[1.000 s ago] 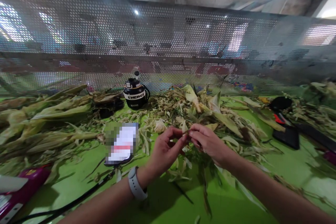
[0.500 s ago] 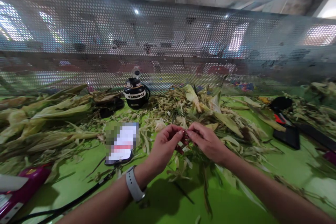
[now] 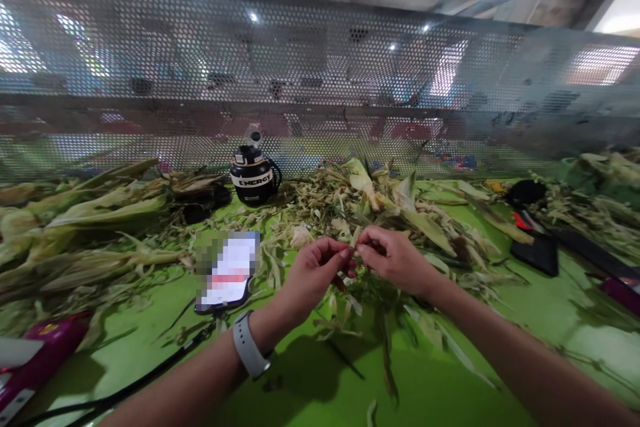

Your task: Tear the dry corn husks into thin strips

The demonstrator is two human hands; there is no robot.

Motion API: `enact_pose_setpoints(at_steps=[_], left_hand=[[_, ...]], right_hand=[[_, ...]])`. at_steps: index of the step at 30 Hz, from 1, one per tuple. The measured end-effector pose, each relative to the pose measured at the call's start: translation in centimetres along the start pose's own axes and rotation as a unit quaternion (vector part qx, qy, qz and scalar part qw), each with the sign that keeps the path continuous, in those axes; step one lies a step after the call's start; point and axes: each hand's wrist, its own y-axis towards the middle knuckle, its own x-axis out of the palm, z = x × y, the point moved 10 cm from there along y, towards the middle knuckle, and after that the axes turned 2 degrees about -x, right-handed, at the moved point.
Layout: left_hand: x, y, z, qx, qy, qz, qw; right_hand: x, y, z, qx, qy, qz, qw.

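Since half a second ago, the head view is turning slightly right, so the black ENERGY bottle point(image 3: 254, 187) and phone point(image 3: 230, 273) are appearing farther left. Left hand point(image 3: 310, 275) and right hand point(image 3: 393, 260) are pinching, fingertips nearly meeting; I cannot tell whether they are gripping anything. Corn husks point(image 3: 327, 199) are lying just beyond the hands, on the green table point(image 3: 440, 373).

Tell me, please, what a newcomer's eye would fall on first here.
Likely the left hand and right hand, close together at the centre above the green table. Next might come the bright phone to their left, then the black ENERGY bottle standing farther back, beside the heap of husks.
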Motion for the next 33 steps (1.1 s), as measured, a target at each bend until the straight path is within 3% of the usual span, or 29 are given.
enact_pose_setpoints(at_steps=[7,11,15,19,26,30,33], left_hand=[[-0.6,0.3,-0.6,-0.021,0.0,0.006,1.0],[-0.5,0.4,-0.7,-0.034,-0.024,-0.006,0.999],[-0.6,0.5,-0.8,-0.028,-0.036,-0.005,0.999],[-0.9,0.5,-0.6,-0.016,-0.033,0.003,0.999],[-1.0,0.5,-0.3,-0.01,-0.034,0.008,0.999],[-1.1,0.4,-0.6,-0.021,-0.04,0.011,0.999],[-1.0,0.4,-0.9,-0.038,-0.089,0.007,0.995]], right_hand=[[-0.5,0.0,0.2,0.003,-0.062,0.023,0.998],[-1.2,0.0,0.7,0.032,-0.015,0.03,0.999],[0.5,0.0,1.3,0.057,0.071,-0.048,0.995],[1.3,0.1,1.5,0.063,0.148,-0.067,0.985],[0.9,0.1,1.3,0.042,0.07,-0.053,0.995],[1.9,0.0,1.3,0.056,0.147,-0.089,0.984],[1.7,0.1,1.2,0.073,0.193,-0.07,0.976]])
